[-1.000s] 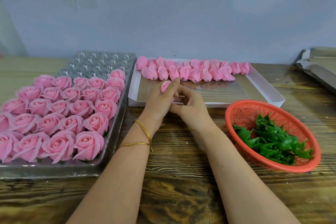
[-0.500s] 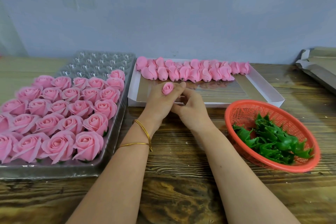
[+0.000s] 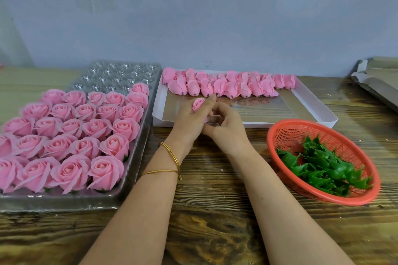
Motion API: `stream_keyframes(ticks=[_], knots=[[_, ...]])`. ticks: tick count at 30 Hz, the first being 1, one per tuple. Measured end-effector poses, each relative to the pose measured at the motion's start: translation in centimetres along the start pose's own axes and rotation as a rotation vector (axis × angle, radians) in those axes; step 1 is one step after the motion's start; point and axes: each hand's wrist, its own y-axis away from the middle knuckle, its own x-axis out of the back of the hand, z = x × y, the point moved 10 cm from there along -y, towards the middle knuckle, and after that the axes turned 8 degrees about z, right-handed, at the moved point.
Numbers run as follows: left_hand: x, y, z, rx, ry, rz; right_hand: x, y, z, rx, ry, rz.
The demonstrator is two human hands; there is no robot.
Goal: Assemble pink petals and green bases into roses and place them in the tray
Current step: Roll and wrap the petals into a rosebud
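My left hand [image 3: 189, 120] holds a small pink rosebud [image 3: 197, 103] between thumb and fingers, above the front edge of the white box [image 3: 318, 112]. My right hand [image 3: 226, 125] meets it from the right with curled fingers at the bud's underside; what it pinches is hidden. A row of loose pink petal buds [image 3: 228, 86] lies along the back of the white box. Green bases [image 3: 323, 168] fill the red basket [image 3: 280, 135] on the right. The clear plastic tray [image 3: 120, 71] on the left carries several finished pink roses [image 3: 71, 135].
The wooden table [image 3: 215, 211] runs under my forearms. Folded cardboard pieces [image 3: 379, 79] lie at the far right. A grey wall stands behind the table. The back rows of the tray's cups hold nothing.
The rosebud has turned in my left hand so its spiral top faces up. Both hands stay together over the box's front edge; my right fingers have shifted slightly at the bud's base.
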Motion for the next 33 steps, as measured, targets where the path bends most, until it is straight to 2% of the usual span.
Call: stream_keyframes(ticks=[10,22,33], knots=[[-0.49,0.16,0.05,-0.006,0.039,-0.070,-0.09,-0.14,-0.18,0.035,0.042,-0.015],[-0.48,0.38,0.21,0.004,-0.002,-0.095,-0.45,0.41,-0.08,-0.023,-0.071,-0.062],[0.15,0.40,0.02,0.074,0.047,0.014,-0.20,0.21,0.38,-0.068,-0.088,-0.043]])
